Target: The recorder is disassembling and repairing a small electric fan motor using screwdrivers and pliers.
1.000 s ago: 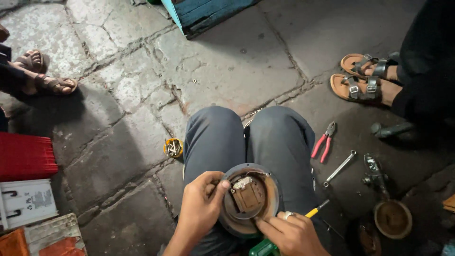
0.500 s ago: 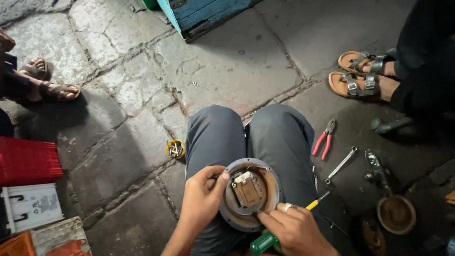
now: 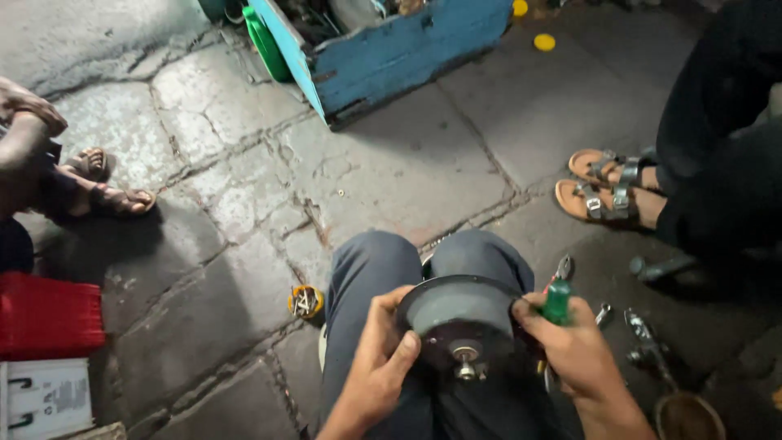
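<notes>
While both hands (image 3: 383, 358) grip it, the round motor (image 3: 460, 322) stands edgewise.

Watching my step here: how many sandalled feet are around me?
4: two brown-strapped sandals at the left edge, two tan buckled sandals at right. More may be out of frame.

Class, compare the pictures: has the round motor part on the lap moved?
Yes. The round motor part has been tipped up on the knees; its open face showed before, now its shaft side does.
</notes>
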